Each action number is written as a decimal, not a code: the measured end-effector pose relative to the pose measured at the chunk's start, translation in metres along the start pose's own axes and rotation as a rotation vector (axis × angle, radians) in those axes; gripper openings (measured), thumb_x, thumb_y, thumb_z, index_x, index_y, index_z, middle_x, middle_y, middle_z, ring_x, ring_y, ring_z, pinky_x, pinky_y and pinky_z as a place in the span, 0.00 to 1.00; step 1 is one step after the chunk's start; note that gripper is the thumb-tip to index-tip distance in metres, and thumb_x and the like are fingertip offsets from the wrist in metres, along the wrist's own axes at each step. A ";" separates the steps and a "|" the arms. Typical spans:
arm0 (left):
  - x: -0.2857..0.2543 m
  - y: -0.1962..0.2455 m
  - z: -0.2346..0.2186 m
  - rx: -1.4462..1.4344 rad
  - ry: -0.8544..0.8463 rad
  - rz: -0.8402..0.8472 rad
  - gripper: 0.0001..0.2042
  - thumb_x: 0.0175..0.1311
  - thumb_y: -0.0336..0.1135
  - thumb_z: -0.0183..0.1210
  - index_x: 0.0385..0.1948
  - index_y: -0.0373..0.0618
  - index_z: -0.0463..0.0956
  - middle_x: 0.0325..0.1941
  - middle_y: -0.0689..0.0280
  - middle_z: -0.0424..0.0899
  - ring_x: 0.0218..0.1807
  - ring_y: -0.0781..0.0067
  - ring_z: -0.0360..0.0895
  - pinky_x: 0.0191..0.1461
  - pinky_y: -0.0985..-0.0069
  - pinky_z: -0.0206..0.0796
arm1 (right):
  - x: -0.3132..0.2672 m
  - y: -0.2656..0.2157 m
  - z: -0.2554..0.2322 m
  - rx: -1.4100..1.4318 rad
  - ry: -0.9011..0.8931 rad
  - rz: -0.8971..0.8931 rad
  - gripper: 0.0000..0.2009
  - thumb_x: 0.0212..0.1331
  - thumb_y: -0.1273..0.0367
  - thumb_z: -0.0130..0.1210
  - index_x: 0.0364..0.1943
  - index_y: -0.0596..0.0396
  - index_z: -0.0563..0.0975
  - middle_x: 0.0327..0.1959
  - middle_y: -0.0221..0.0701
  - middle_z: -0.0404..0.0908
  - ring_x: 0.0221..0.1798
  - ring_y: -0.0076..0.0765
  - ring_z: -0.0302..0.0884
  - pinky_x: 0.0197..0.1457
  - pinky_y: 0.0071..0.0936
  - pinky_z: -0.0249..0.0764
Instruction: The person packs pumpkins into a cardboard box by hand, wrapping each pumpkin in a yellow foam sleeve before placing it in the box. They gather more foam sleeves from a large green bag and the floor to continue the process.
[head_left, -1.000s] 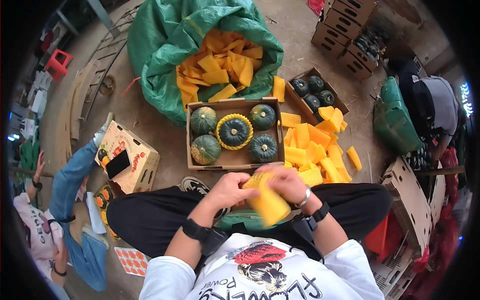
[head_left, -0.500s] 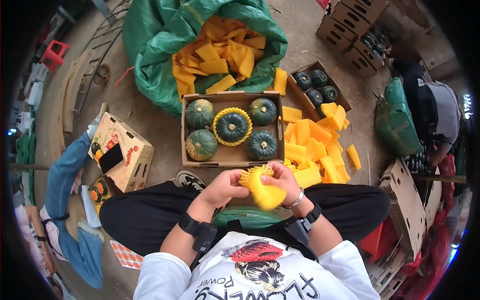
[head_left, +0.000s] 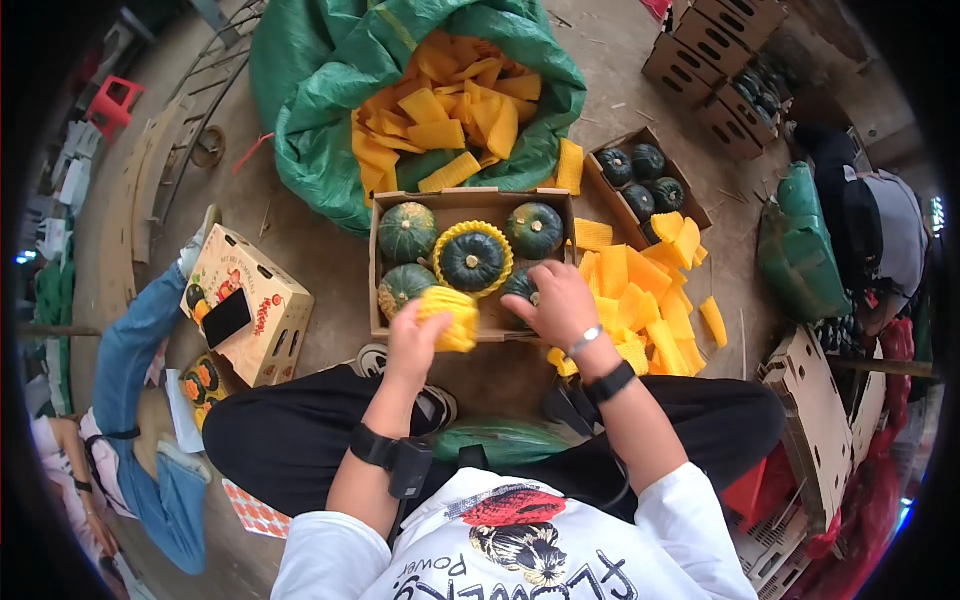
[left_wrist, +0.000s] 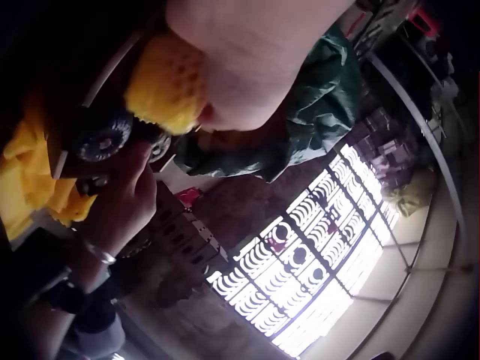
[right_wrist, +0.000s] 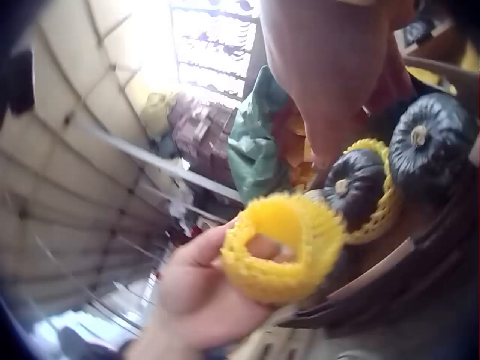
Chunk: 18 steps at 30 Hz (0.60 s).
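Note:
My left hand (head_left: 424,328) grips a yellow foam net sleeve (head_left: 451,317) over the near edge of an open cardboard box (head_left: 447,205). The sleeve's open mouth shows in the right wrist view (right_wrist: 278,244). My right hand (head_left: 548,292) lies on the front right green pumpkin (head_left: 518,284) in the box, fingers curled over it. The left wrist view shows this hand (left_wrist: 129,196) at a dark pumpkin (left_wrist: 100,139). Several more green pumpkins sit in the box, the middle one (head_left: 472,260) wrapped in a yellow net.
A green sack (head_left: 320,110) full of yellow nets lies behind the box. Loose nets (head_left: 640,300) are piled to the right, beside another box of pumpkins (head_left: 645,180). A printed carton (head_left: 270,310) with a phone stands left. People sit at left (head_left: 140,360) and right (head_left: 880,230).
My hands have parted. The left hand carried the net forward to the box edge, and the right hand let go of the net and reached onto the front right pumpkin.

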<state>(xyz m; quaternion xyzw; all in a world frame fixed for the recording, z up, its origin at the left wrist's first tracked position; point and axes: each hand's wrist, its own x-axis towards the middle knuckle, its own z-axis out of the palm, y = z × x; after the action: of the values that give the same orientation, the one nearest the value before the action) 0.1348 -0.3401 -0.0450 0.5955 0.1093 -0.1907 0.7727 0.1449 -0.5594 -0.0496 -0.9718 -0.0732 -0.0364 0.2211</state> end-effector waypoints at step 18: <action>-0.046 -0.011 0.046 -0.169 -0.328 -0.116 0.38 0.45 0.27 0.68 0.61 0.41 0.56 0.53 0.64 0.71 0.54 0.73 0.70 0.58 0.74 0.63 | -0.061 -0.032 -0.014 1.342 0.063 0.480 0.15 0.63 0.64 0.47 0.40 0.63 0.79 0.34 0.31 0.81 0.37 0.22 0.75 0.43 0.19 0.70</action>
<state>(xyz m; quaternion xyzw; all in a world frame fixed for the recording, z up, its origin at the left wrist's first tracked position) 0.0860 -0.3788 -0.0239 0.4823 0.0316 -0.3195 0.8151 0.0787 -0.5448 -0.0301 -0.6139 0.1425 0.0381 0.7755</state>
